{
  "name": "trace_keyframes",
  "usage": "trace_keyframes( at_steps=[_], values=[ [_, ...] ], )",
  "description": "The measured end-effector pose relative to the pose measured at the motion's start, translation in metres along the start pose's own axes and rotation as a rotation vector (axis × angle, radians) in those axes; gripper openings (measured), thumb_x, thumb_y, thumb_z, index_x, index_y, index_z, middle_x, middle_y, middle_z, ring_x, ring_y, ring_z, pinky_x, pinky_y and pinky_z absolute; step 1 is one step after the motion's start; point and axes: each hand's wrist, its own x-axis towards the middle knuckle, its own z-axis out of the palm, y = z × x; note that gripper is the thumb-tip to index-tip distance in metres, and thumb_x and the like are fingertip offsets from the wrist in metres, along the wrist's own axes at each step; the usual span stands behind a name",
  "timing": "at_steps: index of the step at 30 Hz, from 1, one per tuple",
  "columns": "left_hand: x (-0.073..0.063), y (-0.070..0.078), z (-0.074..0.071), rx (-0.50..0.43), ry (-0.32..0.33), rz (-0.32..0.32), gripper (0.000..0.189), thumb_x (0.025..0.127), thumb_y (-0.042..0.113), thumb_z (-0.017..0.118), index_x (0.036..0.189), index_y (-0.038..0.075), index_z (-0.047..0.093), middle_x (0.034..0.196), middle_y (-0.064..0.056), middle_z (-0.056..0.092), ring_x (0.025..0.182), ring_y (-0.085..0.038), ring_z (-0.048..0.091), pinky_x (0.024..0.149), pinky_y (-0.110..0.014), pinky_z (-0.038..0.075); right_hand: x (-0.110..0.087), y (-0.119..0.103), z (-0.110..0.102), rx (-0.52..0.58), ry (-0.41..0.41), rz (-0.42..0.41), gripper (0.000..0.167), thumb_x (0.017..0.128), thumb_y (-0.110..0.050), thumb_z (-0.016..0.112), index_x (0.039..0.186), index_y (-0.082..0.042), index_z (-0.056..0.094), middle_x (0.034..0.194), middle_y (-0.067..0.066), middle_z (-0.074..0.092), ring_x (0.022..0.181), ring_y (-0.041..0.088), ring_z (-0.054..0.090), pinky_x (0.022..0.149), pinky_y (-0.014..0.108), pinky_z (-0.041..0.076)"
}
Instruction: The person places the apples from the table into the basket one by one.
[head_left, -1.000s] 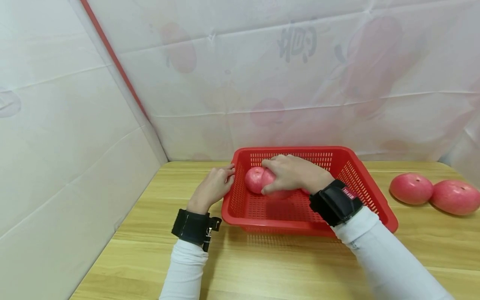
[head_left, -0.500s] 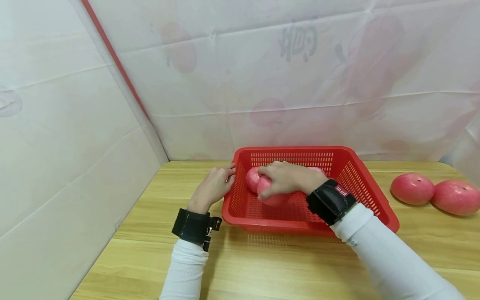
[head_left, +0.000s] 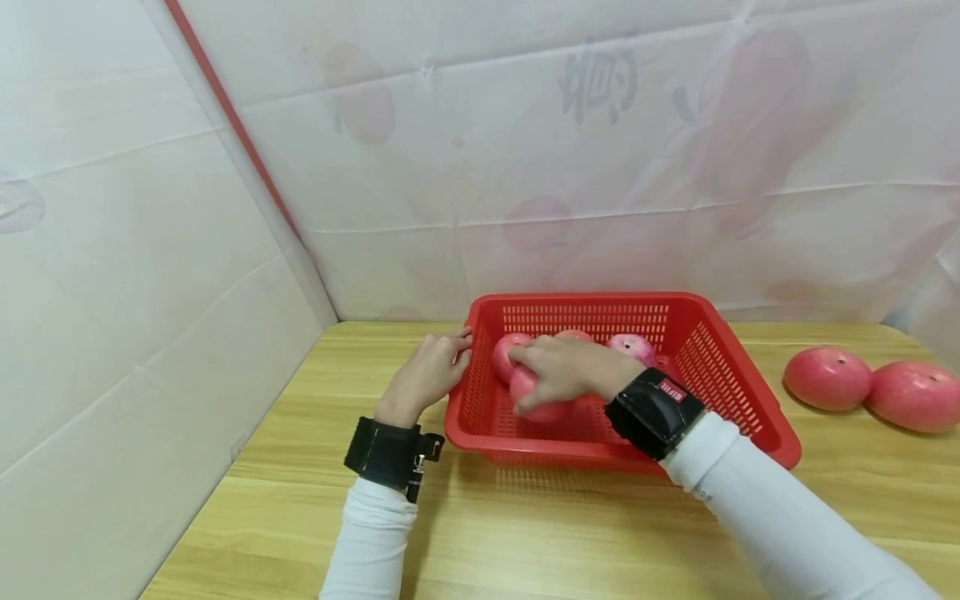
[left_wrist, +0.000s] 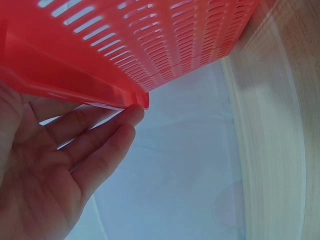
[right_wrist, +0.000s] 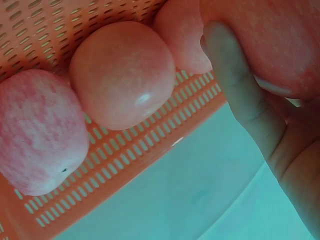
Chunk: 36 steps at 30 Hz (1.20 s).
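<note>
Inside the red plastic basket [head_left: 570, 454], my right hand [head_left: 566, 367] grips a pink-red apple [head_left: 551, 412] from above, its thumb along the near side in the head view. That apple [right_wrist: 280, 45] fills the upper right corner of the right wrist view. Behind it lie a left apple [head_left: 508, 352], a middle apple [right_wrist: 122, 75] and a streaked, paler apple [right_wrist: 40, 132]. The middle one is partly hidden by my right hand in the head view. My left hand [head_left: 427, 371] touches the basket's left rim, fingers [left_wrist: 100, 160] fairly straight along its outer side.
Two more large apples, a left one [head_left: 827, 377] and a right one [head_left: 915, 396], sit side by side on the wooden table [head_left: 285, 492], right of the basket. A pale printed sheet [head_left: 480, 167] covers the wall right behind the table.
My right hand, with the apple in it, has moved lower and slightly toward me inside the basket. The middle and streaked apples have come into fuller view. My left hand stays put.
</note>
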Motion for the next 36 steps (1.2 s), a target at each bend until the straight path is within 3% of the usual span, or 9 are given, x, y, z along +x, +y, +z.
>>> trace_keyframes(
  at_steps=[4, 9, 15, 30, 36],
  values=[
    [-0.001, 0.0, 0.0, 0.004, 0.004, 0.005, 0.029, 0.1, 0.001, 0.059, 0.126, -0.009, 0.067, 0.139, -0.024, 0.057, 0.047, -0.011, 0.048, 0.048, -0.021, 0.041, 0.002, -0.006, -0.001, -0.004, -0.004, -0.001, 0.065, 0.082, -0.051, 0.074, 0.129, -0.008, 0.06, 0.11, 0.007, 0.064, 0.107, 0.025, 0.059, 0.091, 0.052, 0.049],
    [-0.001, 0.0, -0.001, 0.001, -0.008, -0.017, 0.029, 0.1, 0.002, 0.059, 0.127, -0.008, 0.067, 0.141, -0.023, 0.056, 0.046, -0.011, 0.047, 0.048, -0.021, 0.044, 0.005, -0.009, 0.0, 0.001, -0.024, -0.018, 0.069, 0.083, -0.048, 0.074, 0.134, -0.005, 0.058, 0.128, 0.012, 0.062, 0.123, 0.029, 0.055, 0.099, 0.053, 0.046],
    [0.0, 0.0, -0.001, -0.007, -0.017, -0.021, 0.03, 0.101, 0.003, 0.059, 0.128, -0.007, 0.066, 0.141, -0.022, 0.056, 0.046, -0.012, 0.048, 0.048, -0.022, 0.044, 0.008, -0.013, 0.003, 0.018, -0.041, -0.028, 0.074, 0.084, -0.047, 0.076, 0.139, -0.003, 0.054, 0.139, 0.017, 0.057, 0.126, 0.033, 0.055, 0.102, 0.051, 0.047],
    [0.0, 0.0, 0.0, 0.008, -0.012, -0.007, 0.03, 0.1, 0.003, 0.058, 0.127, -0.007, 0.066, 0.14, -0.024, 0.056, 0.048, -0.01, 0.051, 0.048, -0.021, 0.042, 0.016, -0.016, 0.01, 0.04, -0.077, -0.041, 0.076, 0.085, -0.044, 0.078, 0.14, 0.003, 0.053, 0.129, 0.016, 0.063, 0.122, 0.032, 0.058, 0.105, 0.047, 0.045],
    [0.001, 0.001, -0.001, 0.013, -0.01, -0.008, 0.031, 0.1, 0.003, 0.058, 0.127, -0.008, 0.066, 0.14, -0.024, 0.056, 0.049, -0.011, 0.051, 0.048, -0.022, 0.042, 0.018, -0.017, 0.01, 0.07, -0.114, -0.022, 0.082, 0.086, -0.045, 0.077, 0.145, 0.003, 0.048, 0.136, 0.017, 0.059, 0.13, 0.032, 0.053, 0.109, 0.047, 0.042]
  ],
)
